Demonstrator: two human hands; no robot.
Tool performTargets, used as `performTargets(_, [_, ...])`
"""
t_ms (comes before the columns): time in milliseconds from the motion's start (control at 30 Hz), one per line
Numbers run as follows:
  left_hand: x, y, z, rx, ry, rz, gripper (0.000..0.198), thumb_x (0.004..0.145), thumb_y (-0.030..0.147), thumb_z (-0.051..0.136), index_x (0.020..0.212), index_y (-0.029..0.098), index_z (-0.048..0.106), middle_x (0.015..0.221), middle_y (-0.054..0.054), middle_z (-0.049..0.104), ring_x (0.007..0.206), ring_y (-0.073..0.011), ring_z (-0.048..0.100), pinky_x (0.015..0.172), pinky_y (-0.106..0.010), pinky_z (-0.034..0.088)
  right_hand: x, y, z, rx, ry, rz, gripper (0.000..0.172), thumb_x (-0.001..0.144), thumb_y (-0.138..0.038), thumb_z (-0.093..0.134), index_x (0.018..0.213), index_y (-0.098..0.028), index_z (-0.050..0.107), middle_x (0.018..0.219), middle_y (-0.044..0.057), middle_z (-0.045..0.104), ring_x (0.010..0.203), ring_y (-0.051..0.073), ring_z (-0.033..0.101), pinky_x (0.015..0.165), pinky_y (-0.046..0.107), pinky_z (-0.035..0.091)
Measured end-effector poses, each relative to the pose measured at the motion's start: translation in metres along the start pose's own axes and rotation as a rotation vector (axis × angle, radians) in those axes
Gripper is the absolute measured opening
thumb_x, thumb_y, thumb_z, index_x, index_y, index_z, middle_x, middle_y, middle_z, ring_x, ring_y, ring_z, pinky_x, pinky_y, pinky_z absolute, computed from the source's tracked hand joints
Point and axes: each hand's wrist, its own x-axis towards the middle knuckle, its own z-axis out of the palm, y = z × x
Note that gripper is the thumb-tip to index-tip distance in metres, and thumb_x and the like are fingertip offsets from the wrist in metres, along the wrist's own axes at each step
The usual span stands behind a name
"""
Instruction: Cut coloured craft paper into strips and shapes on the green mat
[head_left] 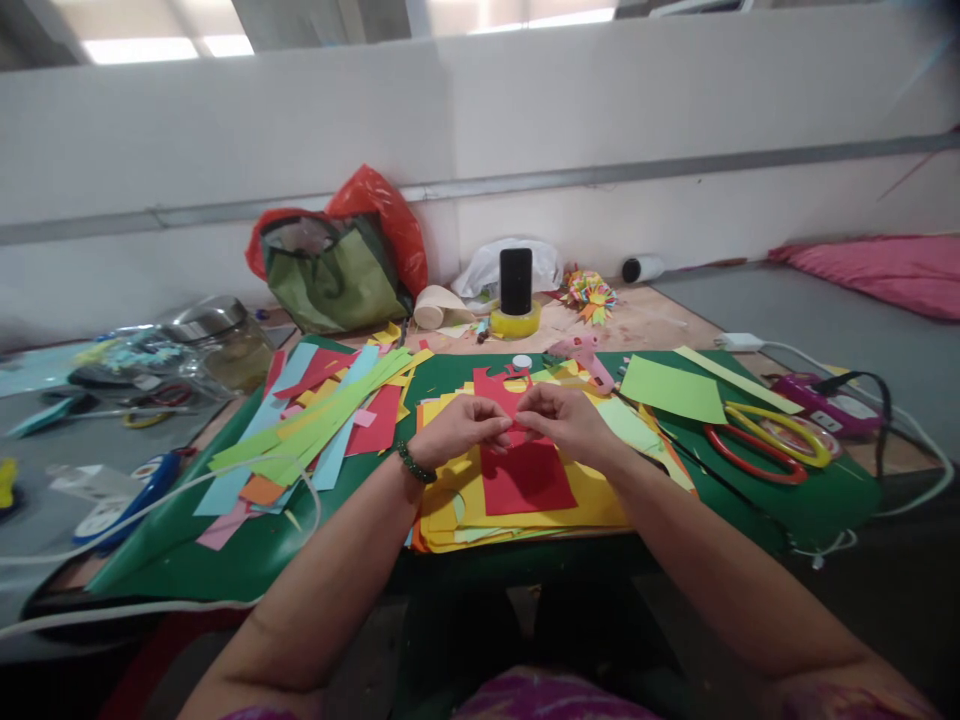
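Observation:
My left hand point(463, 428) and my right hand point(564, 420) meet over the middle of the table, fingertips pinched together on a small piece of red paper point(517, 428). Directly under them lies a red sheet point(526, 478) on a stack of yellow and orange sheets point(592, 500). A dark bead bracelet circles my left wrist. Both hands are closed in a pinch; the piece between the fingers is mostly hidden.
A green mat point(225, 560) covers the table. Strips of coloured paper point(322, 420) lie left, a light green sheet point(671, 390) and red and yellow rings point(765, 445) right. A phone stands on a tape roll point(515, 320); a glue gun point(585, 358), bags point(337, 265) and cables point(900, 400) are around.

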Motion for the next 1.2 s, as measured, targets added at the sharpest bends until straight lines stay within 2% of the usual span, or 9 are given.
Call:
performTargets(300, [-0.002, 0.003, -0.001, 0.013, 0.000, -0.034, 0.050, 0.066, 0.060, 0.076, 0.075, 0.013, 0.064, 0.068, -0.006, 0.071, 0.061, -0.0140, 0.067, 0.061, -0.023, 0.052, 0.002, 0.005, 0.000, -0.037, 0.062, -0.084, 0.032, 0.069, -0.047, 0.073, 0.075, -0.021, 0.056, 0.060, -0.004, 0.060, 0.054, 0.014, 0.063, 0.055, 0.028, 0.055])
performTargets(433, [-0.004, 0.008, -0.001, 0.067, -0.025, -0.041, 0.049, 0.066, 0.061, 0.074, 0.072, 0.014, 0.063, 0.066, -0.006, 0.071, 0.057, -0.0147, 0.066, 0.058, -0.023, 0.051, 0.003, 0.001, 0.005, -0.176, 0.061, -0.147, 0.016, 0.081, -0.035, 0.064, 0.081, -0.021, 0.056, 0.064, -0.003, 0.062, 0.057, 0.014, 0.065, 0.056, 0.027, 0.053])
performTargets(500, [-0.005, 0.010, -0.005, 0.113, 0.029, -0.028, 0.047, 0.065, 0.060, 0.076, 0.067, 0.014, 0.063, 0.061, -0.005, 0.069, 0.055, -0.0140, 0.064, 0.057, -0.023, 0.050, -0.003, -0.006, 0.005, -0.332, 0.083, -0.160, 0.006, 0.084, -0.025, 0.059, 0.089, -0.021, 0.059, 0.069, -0.001, 0.066, 0.063, 0.015, 0.067, 0.063, 0.028, 0.053])
performTargets(600, [-0.004, 0.012, -0.012, 0.098, 0.167, -0.017, 0.045, 0.062, 0.058, 0.079, 0.071, 0.015, 0.066, 0.062, -0.003, 0.069, 0.057, -0.0141, 0.063, 0.058, -0.023, 0.051, -0.022, -0.022, -0.003, -0.556, 0.109, -0.271, 0.013, 0.087, -0.019, 0.056, 0.098, -0.021, 0.064, 0.091, 0.005, 0.073, 0.085, 0.018, 0.068, 0.079, 0.031, 0.051])
performTargets(700, [-0.003, 0.012, -0.017, -0.002, 0.248, -0.041, 0.049, 0.056, 0.058, 0.082, 0.076, 0.016, 0.066, 0.062, -0.002, 0.068, 0.057, -0.0145, 0.063, 0.061, -0.025, 0.053, -0.049, -0.038, -0.026, -0.723, 0.165, -0.369, 0.019, 0.094, -0.023, 0.049, 0.100, -0.021, 0.067, 0.101, 0.007, 0.073, 0.096, 0.019, 0.066, 0.087, 0.032, 0.049])
performTargets(767, [-0.003, 0.012, -0.017, -0.040, 0.250, -0.056, 0.050, 0.054, 0.058, 0.083, 0.074, 0.017, 0.065, 0.062, -0.002, 0.067, 0.057, -0.0147, 0.063, 0.062, -0.027, 0.054, -0.065, -0.043, -0.054, -0.862, 0.266, -0.236, 0.022, 0.094, -0.022, 0.048, 0.101, -0.020, 0.068, 0.104, 0.008, 0.073, 0.099, 0.019, 0.065, 0.089, 0.031, 0.048])
performTargets(900, [-0.003, 0.012, -0.016, -0.062, 0.241, -0.047, 0.049, 0.055, 0.058, 0.083, 0.073, 0.017, 0.064, 0.062, -0.001, 0.066, 0.058, -0.0153, 0.062, 0.061, -0.027, 0.054, -0.089, -0.033, -0.121, -1.283, 0.473, 0.333, 0.034, 0.093, -0.015, 0.043, 0.119, -0.017, 0.064, 0.121, 0.013, 0.066, 0.113, 0.023, 0.059, 0.096, 0.034, 0.045])
performTargets(1033, [0.000, 0.012, -0.015, -0.042, 0.237, -0.042, 0.051, 0.053, 0.059, 0.083, 0.076, 0.016, 0.067, 0.071, -0.003, 0.069, 0.064, -0.0157, 0.064, 0.063, -0.026, 0.053, -0.098, -0.008, -0.161, -1.388, 0.449, 0.544, 0.033, 0.080, -0.006, 0.052, 0.110, -0.008, 0.066, 0.113, 0.023, 0.066, 0.111, 0.034, 0.060, 0.091, 0.041, 0.045])
performTargets(1200, [0.000, 0.011, -0.014, -0.005, 0.252, -0.035, 0.049, 0.054, 0.057, 0.082, 0.078, 0.016, 0.069, 0.073, -0.003, 0.068, 0.064, -0.0138, 0.062, 0.060, -0.023, 0.050, -0.086, -0.005, -0.170, -1.439, 0.392, 0.631, 0.033, 0.075, -0.016, 0.062, 0.108, -0.013, 0.062, 0.109, 0.021, 0.068, 0.100, 0.031, 0.065, 0.077, 0.036, 0.048])
